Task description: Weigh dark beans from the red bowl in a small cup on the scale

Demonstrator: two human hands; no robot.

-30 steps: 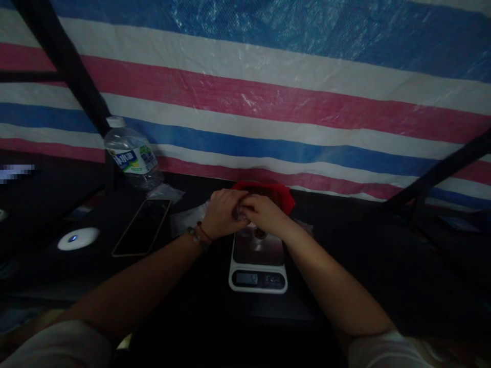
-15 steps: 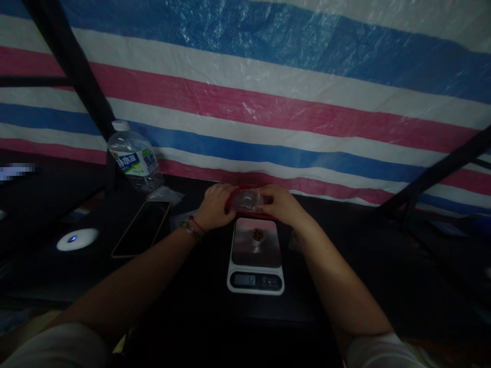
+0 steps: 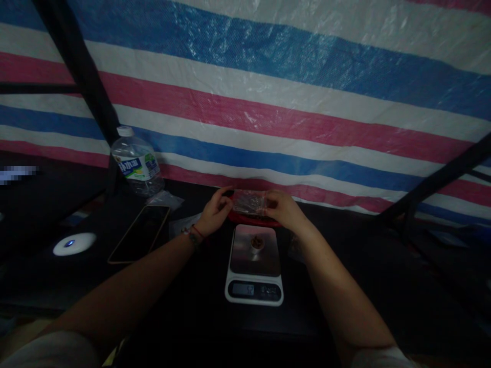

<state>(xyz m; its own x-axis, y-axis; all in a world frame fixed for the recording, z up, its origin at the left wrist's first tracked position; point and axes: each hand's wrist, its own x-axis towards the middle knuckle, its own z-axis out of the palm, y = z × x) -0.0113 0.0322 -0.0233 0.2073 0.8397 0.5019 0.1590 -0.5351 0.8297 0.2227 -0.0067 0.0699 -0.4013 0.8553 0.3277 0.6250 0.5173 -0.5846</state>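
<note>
Here, we pinch a small clear bag (image 3: 250, 203) between our left hand (image 3: 215, 214) and right hand (image 3: 284, 210), above the red bowl (image 3: 253, 220) near the table's far edge; the scale (image 3: 254, 266) sits just before it.

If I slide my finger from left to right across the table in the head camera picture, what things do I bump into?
White round gadget with a blue light → phone → left hand → clear plastic bag → right hand.
</note>
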